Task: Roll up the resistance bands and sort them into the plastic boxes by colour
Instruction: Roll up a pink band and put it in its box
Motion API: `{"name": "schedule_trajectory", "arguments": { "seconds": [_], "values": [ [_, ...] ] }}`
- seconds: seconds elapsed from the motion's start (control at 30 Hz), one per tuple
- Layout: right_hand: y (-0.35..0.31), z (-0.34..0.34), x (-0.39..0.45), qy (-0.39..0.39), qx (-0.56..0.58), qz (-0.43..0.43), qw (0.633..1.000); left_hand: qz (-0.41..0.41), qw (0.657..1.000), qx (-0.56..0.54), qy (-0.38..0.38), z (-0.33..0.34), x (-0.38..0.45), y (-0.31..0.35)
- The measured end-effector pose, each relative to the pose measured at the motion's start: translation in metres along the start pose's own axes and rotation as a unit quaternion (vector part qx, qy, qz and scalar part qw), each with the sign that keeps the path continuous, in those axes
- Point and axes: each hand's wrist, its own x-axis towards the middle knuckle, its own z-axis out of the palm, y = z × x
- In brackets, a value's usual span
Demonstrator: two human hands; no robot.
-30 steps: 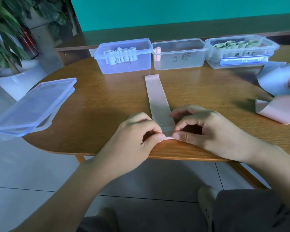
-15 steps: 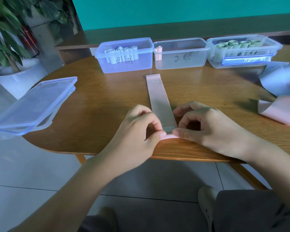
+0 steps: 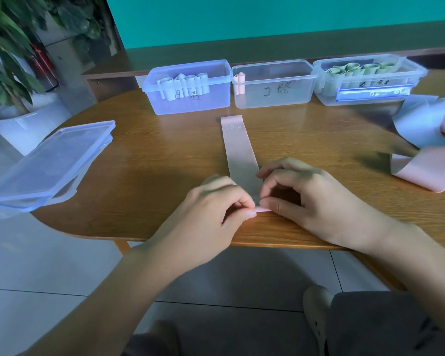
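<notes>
A pink resistance band (image 3: 238, 147) lies flat on the wooden table (image 3: 165, 170), stretching away from me. My left hand (image 3: 211, 209) and my right hand (image 3: 308, 199) both pinch its near end, which is curled into a small roll at the table's front edge. Three plastic boxes stand at the back: the left box (image 3: 190, 98) holds several pale blue rolls, the middle box (image 3: 275, 96) holds one pink roll (image 3: 239, 84), the right box (image 3: 368, 80) holds several green rolls.
Loose bands lie at the right: a blue band (image 3: 421, 124) and a pink band (image 3: 421, 173). Stacked clear lids (image 3: 46, 163) overhang the table's left edge. A potted plant (image 3: 8, 60) stands on the floor at the left.
Both hands have rolled the near end of the pink band slightly further up the table. The flat part looks a little shorter.
</notes>
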Motion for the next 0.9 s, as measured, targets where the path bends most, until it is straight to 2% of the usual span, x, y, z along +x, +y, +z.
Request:
{"name": "schedule_trajectory", "arguments": {
  "seconds": [0.17, 0.37, 0.6, 0.77, 0.9],
  "values": [
    [0.005, -0.005, -0.003, -0.033, -0.010, -0.043, 0.998, -0.010, 1.000, 0.021, 0.016, 0.001, 0.000, 0.004],
    [0.008, -0.003, -0.005, -0.006, -0.038, -0.057, 0.998, -0.004, 0.996, 0.078, 0.050, 0.006, -0.001, 0.003],
    [0.005, 0.000, -0.006, -0.002, -0.089, -0.075, 0.993, 0.015, 0.997, 0.061, 0.047, 0.005, -0.001, 0.003],
    [0.004, 0.004, -0.007, 0.029, -0.142, -0.080, 0.986, -0.003, 0.997, 0.066, 0.026, 0.004, -0.002, 0.002],
    [0.003, 0.006, -0.008, 0.071, -0.136, -0.094, 0.984, -0.017, 0.998, 0.057, 0.027, 0.003, 0.000, 0.001]
  ]
}}
